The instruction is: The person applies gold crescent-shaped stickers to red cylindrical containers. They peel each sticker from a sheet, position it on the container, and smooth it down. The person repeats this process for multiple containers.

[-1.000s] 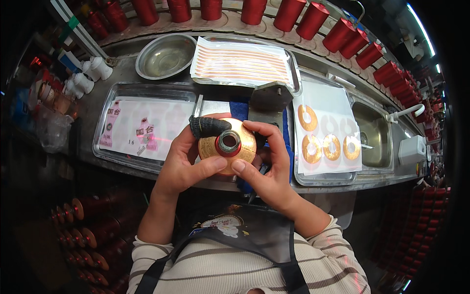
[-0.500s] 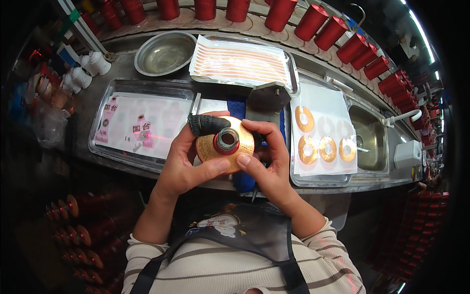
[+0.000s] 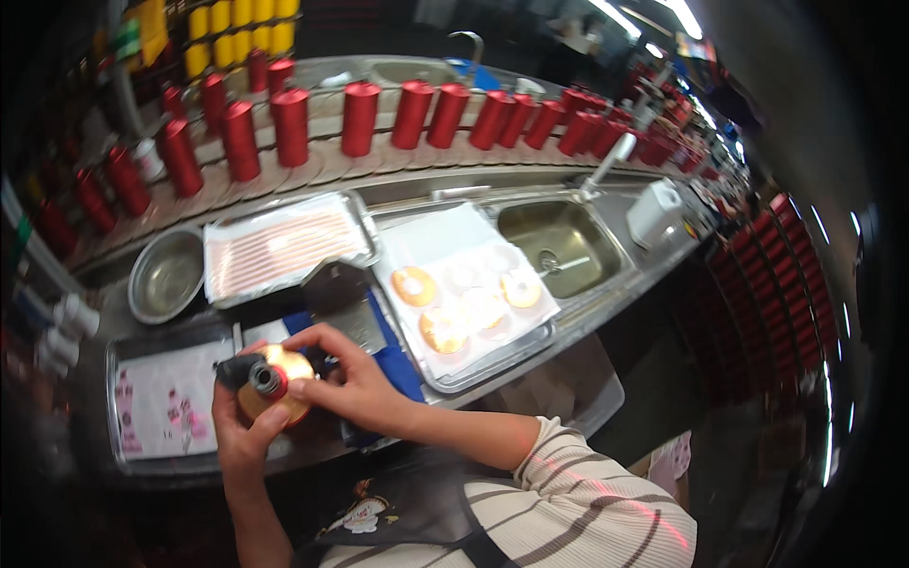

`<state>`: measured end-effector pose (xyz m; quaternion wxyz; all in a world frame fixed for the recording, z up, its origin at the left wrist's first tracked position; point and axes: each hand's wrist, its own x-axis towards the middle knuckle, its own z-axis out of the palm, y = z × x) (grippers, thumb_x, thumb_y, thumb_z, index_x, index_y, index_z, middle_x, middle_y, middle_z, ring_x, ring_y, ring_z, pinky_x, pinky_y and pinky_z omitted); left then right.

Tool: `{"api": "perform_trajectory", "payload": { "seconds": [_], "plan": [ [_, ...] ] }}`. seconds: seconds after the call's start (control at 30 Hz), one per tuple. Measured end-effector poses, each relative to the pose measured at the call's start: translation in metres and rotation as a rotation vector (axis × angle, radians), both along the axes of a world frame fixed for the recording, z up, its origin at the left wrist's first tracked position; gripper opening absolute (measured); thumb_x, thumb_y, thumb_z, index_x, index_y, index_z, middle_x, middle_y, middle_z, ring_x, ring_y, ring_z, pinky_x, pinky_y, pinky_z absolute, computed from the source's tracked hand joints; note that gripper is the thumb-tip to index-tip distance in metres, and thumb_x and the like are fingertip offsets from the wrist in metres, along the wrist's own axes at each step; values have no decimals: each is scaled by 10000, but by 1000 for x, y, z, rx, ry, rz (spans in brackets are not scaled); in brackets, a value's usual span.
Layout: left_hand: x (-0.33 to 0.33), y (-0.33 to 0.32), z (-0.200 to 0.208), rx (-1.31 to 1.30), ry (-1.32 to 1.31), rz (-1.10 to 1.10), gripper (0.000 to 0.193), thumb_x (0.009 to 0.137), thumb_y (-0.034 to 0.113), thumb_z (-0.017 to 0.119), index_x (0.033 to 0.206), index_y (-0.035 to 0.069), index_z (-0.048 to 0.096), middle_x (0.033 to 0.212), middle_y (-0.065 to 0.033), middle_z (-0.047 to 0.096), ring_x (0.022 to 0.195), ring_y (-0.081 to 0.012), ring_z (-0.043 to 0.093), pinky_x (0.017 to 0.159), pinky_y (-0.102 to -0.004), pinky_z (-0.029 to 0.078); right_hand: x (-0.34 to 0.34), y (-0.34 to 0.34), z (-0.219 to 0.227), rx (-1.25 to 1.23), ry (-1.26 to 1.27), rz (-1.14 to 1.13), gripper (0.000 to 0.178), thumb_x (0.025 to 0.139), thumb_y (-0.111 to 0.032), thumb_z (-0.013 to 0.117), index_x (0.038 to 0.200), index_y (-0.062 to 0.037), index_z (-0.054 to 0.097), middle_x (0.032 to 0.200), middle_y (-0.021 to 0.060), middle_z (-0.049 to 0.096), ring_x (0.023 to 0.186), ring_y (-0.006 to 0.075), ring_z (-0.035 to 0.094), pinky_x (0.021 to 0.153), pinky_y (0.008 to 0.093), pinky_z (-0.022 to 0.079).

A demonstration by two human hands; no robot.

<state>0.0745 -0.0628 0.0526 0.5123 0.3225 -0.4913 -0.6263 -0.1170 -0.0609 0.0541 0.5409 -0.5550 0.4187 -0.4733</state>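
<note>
golden thread spool [image 3: 275, 381] between both hands [image 3: 355, 383]

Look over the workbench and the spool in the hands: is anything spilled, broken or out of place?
Nothing stands out. Both hands, left hand and right hand, hold the golden thread spool over the bench. The tray of orange rings lies flat, the round metal bowl sits upright, and the red cones stand in an even row.
</note>
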Motion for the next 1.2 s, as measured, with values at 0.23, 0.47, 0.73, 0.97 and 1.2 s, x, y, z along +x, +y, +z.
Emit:
{"api": "perform_trajectory", "payload": {
  "seconds": [0.23,0.47,0.73,0.97,1.2],
  "plan": [
    [-1,8,2,-128,-90,-61,960,642,193,867,1468,15,413,1392,-118,537,1263,-229,556,1072,-368,453,-52,-22,-8,605,-752,-263,217,909,-181,655,1104,-86,646,939,5,640,881,74,609,789,231,506],
    [6,7,-11,-115,-178,-14,986,588,49,899,1454,38,427,1392,-107,539,1243,-221,575,1060,-365,477,-15,43,32,-349,106,-45,386,855,-54,724,1201,-13,556,1032,96,612,961,170,641,825,306,510],
    [12,6,-12,-105,-146,-45,986,545,34,903,1427,27,463,1321,-112,590,1216,-217,593,1063,-371,472,-5,36,14,-358,271,-168,293,885,-126,718,1134,-10,617,992,123,658,873,222,681,757,301,521],
    [15,6,-13,-133,-143,-37,951,568,19,898,1417,20,471,1332,-110,583,1222,-220,588,1062,-373,473,-6,31,14,-354,266,-209,288,869,-126,725,1113,-6,629,974,130,672,866,229,694,744,297,526],
    [19,4,-12,-134,-144,-37,933,579,4,900,1410,26,476,1344,-106,574,1234,-214,579,1064,-369,476,-12,13,13,-430,275,-392,268,860,-89,726,1096,0,636,959,117,677,859,174,678,741,271,517]
  ]
}}
